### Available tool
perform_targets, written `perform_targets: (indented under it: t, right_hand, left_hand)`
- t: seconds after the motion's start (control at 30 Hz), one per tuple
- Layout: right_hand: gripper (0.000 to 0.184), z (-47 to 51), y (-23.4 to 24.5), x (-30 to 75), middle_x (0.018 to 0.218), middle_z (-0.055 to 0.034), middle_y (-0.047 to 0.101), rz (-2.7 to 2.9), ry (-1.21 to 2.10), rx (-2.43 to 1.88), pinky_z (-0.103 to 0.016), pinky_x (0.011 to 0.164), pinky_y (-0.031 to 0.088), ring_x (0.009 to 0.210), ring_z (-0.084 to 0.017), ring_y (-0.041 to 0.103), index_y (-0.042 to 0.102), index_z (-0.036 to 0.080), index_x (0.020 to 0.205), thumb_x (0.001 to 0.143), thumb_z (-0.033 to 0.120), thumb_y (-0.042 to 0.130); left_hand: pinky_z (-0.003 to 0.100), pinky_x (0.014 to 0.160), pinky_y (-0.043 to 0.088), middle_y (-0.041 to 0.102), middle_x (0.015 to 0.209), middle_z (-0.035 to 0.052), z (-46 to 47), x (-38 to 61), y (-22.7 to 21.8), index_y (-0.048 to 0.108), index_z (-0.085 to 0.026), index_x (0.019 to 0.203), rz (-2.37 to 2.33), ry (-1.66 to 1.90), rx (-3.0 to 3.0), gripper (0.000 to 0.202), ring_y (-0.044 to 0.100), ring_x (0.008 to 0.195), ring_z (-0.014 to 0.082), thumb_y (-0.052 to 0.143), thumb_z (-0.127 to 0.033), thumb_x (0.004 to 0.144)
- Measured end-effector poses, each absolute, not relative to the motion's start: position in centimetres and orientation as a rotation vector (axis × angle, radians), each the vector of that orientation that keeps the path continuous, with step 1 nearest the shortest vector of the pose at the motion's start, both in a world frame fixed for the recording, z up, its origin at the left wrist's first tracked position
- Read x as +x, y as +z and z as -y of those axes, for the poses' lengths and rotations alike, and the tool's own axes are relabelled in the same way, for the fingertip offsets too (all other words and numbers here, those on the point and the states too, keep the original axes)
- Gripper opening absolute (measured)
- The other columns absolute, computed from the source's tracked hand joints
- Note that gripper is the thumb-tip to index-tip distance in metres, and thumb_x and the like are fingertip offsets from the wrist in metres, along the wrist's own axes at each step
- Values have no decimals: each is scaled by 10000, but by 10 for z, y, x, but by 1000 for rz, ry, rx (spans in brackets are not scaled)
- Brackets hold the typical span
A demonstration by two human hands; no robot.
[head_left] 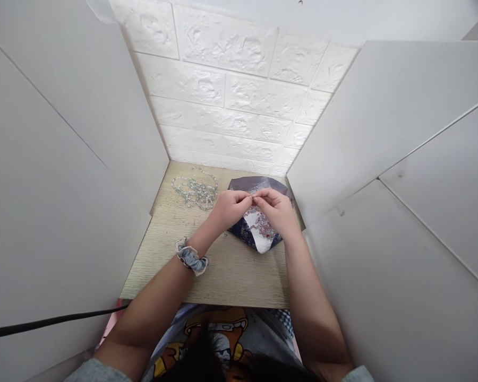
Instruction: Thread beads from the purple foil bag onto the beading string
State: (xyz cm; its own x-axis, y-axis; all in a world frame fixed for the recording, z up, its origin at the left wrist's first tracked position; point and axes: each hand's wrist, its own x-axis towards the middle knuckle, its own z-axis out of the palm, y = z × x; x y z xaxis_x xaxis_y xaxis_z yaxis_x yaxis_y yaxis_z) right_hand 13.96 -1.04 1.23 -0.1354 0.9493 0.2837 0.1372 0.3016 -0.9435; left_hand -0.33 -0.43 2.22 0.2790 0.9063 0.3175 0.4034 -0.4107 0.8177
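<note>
My left hand (233, 206) and my right hand (276, 208) meet fingertip to fingertip above a folded paper tray (242, 233). Both are closed in a pinch. Whatever lies between the fingertips is too small to make out. Pink, red and clear beads (264, 227) lie in the tray under my right hand, partly hidden by it. Left of my hands, a heap of strung pale green and white beads (197, 191) lies loosely coiled on the wooden tabletop (231, 276).
White panels (115, 106) stand close on the left, with another panel (382, 127) close on the right. A white brick-patterned wall (239, 101) closes off the back. My left wrist wears a blue scrunchie (191, 258). A black cord (51, 322) runs in at lower left.
</note>
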Motion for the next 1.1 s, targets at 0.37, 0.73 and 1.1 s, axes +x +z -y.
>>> perform_targets:
  t: [0.37,0.73,1.1]
  right_hand:
    - [207,1,1,144,705,-6,445,1946,437,-1547,-268,622,325,678,-143,417,356,199,701,868,274,259]
    - [334,-1,-7,168,990,-81,548,2120,425,-1713,-269,850,351,955,-157,475,561,152,893,724,2,315]
    - [238,-5,-14,142,970,-82,551,2222,505,-1594,-283,837,368,906,-164,508,628,170,948,753,155,492]
  left_hand:
    - [244,537,270,514,587,23,-3,-5,11,498,-156,564,-1436,632,2348,246,428,577,124,347,-227,744]
    - [252,518,238,473,546,10,-5,-19,24,428,-159,521,-1427,494,2323,224,385,549,118,339,-238,712]
    - [259,495,227,370,458,-11,-7,-26,27,368,-164,464,-1370,293,2247,221,341,503,113,362,-257,665]
